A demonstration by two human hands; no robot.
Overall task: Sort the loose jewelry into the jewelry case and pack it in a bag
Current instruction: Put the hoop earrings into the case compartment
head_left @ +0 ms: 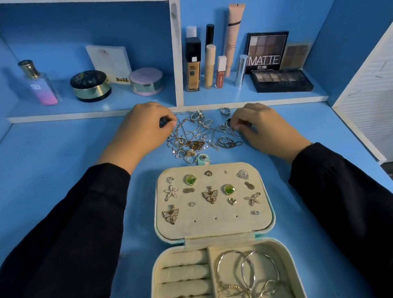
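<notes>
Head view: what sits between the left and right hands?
A tangled heap of loose jewelry, chains and rings, lies on the blue table between the left hand and the right hand. The head view shows it.

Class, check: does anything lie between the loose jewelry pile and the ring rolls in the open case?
Yes. The open lid panel, studded with earrings, lies flat between the pile and the ring rolls. The right hand, pinching a ring, would likely carry over it. The rolls are uncovered.
</notes>
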